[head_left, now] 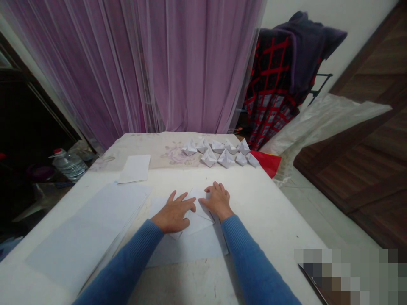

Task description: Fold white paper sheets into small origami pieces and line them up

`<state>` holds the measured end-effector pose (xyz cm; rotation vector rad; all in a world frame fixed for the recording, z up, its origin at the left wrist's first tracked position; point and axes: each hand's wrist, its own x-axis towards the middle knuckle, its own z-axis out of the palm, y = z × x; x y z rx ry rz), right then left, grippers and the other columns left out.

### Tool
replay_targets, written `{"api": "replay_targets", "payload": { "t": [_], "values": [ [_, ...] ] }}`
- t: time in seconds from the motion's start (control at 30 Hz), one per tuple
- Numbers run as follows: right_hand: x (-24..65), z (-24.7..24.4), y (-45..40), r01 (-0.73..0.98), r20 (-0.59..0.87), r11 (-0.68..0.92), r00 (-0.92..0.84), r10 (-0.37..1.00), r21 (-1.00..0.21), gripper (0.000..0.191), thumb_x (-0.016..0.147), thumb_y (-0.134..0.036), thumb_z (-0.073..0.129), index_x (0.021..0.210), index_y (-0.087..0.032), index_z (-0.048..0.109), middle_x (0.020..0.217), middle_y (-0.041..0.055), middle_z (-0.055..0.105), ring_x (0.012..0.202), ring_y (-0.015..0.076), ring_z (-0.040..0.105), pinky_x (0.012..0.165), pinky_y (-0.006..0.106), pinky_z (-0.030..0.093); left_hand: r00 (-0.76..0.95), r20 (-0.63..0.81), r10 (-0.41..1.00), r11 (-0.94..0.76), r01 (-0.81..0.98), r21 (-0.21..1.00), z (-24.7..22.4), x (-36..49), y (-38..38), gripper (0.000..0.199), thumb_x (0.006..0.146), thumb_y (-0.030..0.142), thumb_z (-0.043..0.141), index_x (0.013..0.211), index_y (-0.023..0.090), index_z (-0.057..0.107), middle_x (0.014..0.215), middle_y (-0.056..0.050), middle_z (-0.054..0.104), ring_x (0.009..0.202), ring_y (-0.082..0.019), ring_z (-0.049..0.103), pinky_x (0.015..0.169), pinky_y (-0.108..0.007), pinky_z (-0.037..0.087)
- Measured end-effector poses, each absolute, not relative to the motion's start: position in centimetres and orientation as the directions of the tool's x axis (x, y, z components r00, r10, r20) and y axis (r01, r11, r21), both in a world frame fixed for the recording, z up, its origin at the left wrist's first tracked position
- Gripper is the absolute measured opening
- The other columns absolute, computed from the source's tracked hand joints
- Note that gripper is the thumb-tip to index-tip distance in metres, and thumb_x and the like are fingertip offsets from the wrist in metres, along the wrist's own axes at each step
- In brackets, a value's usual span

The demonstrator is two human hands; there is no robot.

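Observation:
A sheet of white paper with folded flaps [199,220] lies flat on the table in front of me. My left hand [174,214] rests on its left side, palm down, fingers spread and open. At the upper right edge of the folded paper is my right hand [218,199], its thumb stretched toward the left hand and its other fingers bent but apart from the thumb. Both hands press on the paper rather than lift it. Beneath it lies a larger flat sheet [187,250]. Part of the folded paper is hidden under the hands.
Several folded paper boats [226,159] stand in rows at the far right of the table [260,220]. A stack of large sheets [92,224] lies at left, with a smaller paper [135,168] behind it. A dark object [313,284] lies at the near right edge.

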<state>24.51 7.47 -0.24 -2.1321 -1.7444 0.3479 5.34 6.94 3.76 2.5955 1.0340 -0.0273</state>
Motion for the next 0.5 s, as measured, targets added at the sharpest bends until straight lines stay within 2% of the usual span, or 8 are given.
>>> {"api": "replay_targets", "payload": {
  "t": [0.2,0.33,0.5],
  "values": [
    [24.6,-0.2,8.3,0.878,0.032,-0.137,0.171,0.985,-0.458,0.027,0.065,-0.033,0.072,0.09,-0.024,0.069,0.139,0.0097,0.048,0.137,0.0351,0.029,0.106,0.056,0.025,0.741,-0.108,0.663,-0.685,0.658,0.314,3.5,5.3,7.0,0.037,0.069,0.013,0.052,0.103,0.027,0.059,0.144,-0.003,0.049,0.142,-0.031,0.028,0.112,-0.066,0.006],
    [24.2,-0.4,8.0,0.865,0.076,-0.105,0.162,0.984,-0.491,0.027,0.066,-0.027,0.07,0.093,-0.024,0.067,0.138,0.0083,0.051,0.137,0.0333,0.029,0.107,0.056,0.023,0.749,-0.073,0.658,-0.701,0.646,0.302,3.7,5.7,7.2,0.032,0.071,0.012,0.051,0.099,0.026,0.059,0.146,-0.003,0.047,0.142,-0.03,0.028,0.112,-0.066,0.006],
    [24.2,-0.4,7.2,0.844,0.087,-0.075,0.142,0.986,-0.531,0.024,0.071,-0.026,0.068,0.095,-0.024,0.066,0.139,0.0068,0.052,0.139,0.0305,0.028,0.11,0.055,0.019,0.745,-0.116,0.656,-0.692,0.656,0.301,3.8,6.3,7.5,0.024,0.074,0.014,0.054,0.095,0.024,0.059,0.148,-0.006,0.045,0.143,-0.031,0.026,0.112,-0.065,0.007]
  ]
}}
